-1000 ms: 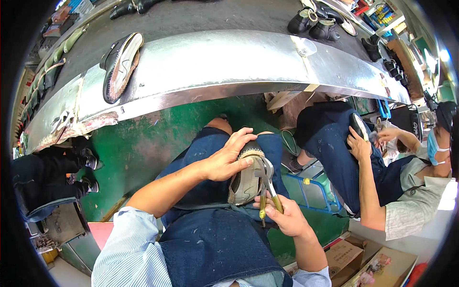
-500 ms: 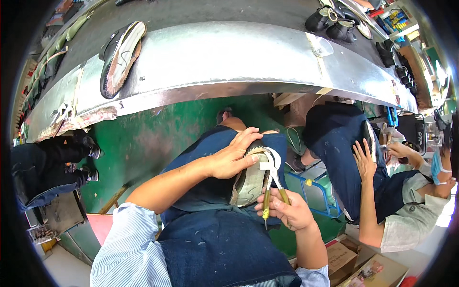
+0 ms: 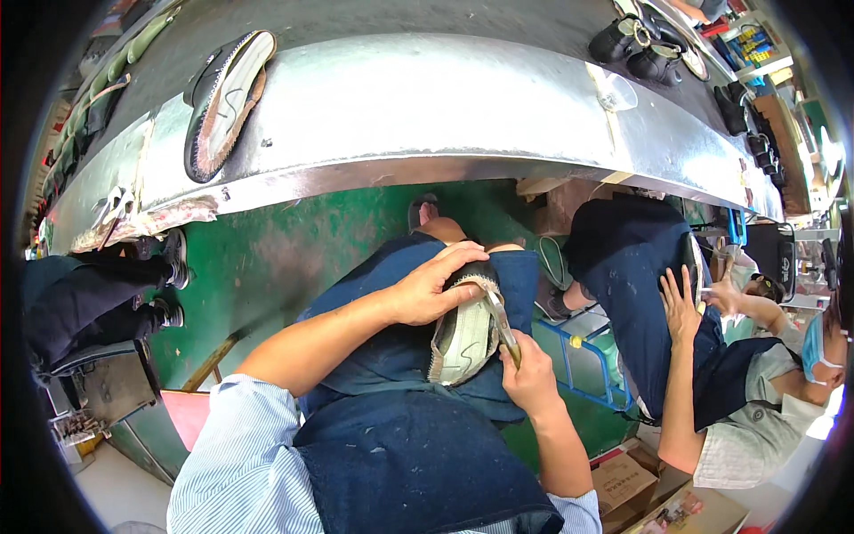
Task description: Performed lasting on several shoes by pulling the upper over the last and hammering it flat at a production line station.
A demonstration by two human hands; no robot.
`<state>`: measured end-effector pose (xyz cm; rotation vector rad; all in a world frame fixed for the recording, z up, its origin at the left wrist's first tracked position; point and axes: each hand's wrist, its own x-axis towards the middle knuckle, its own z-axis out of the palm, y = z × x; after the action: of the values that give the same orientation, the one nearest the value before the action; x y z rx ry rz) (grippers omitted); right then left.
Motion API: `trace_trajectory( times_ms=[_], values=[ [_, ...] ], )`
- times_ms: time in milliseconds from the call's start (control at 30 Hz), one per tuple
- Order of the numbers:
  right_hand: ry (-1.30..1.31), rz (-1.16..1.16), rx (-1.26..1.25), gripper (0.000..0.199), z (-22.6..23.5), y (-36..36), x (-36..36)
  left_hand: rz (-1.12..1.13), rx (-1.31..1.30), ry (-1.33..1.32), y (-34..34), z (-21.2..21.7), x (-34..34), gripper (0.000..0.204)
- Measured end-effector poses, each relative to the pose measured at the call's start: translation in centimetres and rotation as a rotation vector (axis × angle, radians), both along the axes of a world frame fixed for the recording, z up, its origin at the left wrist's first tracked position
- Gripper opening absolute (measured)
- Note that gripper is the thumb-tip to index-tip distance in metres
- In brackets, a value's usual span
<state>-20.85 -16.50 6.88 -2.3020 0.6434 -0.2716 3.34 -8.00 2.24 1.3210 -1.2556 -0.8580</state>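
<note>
An unfinished shoe (image 3: pixel 463 343) rests sole up on my lap, its pale insole showing with stitches around the rim. My left hand (image 3: pixel 438 287) is wrapped over its upper end, thumb on the sole side and fingers around the dark upper. In my right hand (image 3: pixel 531 378) are lasting pincers (image 3: pixel 500 319), gripped by their yellowish handles. Their jaws meet the shoe's right rim near the upper end; whether they bite on the material cannot be made out.
A metal-edged bench (image 3: pixel 400 98) crosses in front, with another unfinished shoe (image 3: pixel 233 98) on its left and black shoes (image 3: pixel 654 62) at its far right. Close on my right, a seated co-worker (image 3: pixel 680 307) handles a shoe. A blue stool frame (image 3: pixel 587 374) stands between us.
The pincers have closed up and turned, their jaws now lower on the shoe's right rim. My right hand has wrapped tighter round the handles. My left hand stays on the shoe.
</note>
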Motion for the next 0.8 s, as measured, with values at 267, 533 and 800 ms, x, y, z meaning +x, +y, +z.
trace_trajectory(
  times_ms=[267, 533, 800],
  values=[
    [0.419, 0.068, 0.385, 0.021, 7.4, -1.5, 0.9, 0.131, 0.099, 0.168, -0.5, -0.2, -0.9, 0.039],
    [0.165, -0.048, 0.171, 0.020, 5.7, -0.8, 2.7, -0.040, 0.151, 0.153, -0.5, -0.6, 0.2, 0.057],
    [0.047, -0.450, 0.385, 0.042, 0.0, 0.2, 1.6, 0.268, 0.411, 0.011, 5.2, -1.3, -5.9, 0.063]
  ],
)
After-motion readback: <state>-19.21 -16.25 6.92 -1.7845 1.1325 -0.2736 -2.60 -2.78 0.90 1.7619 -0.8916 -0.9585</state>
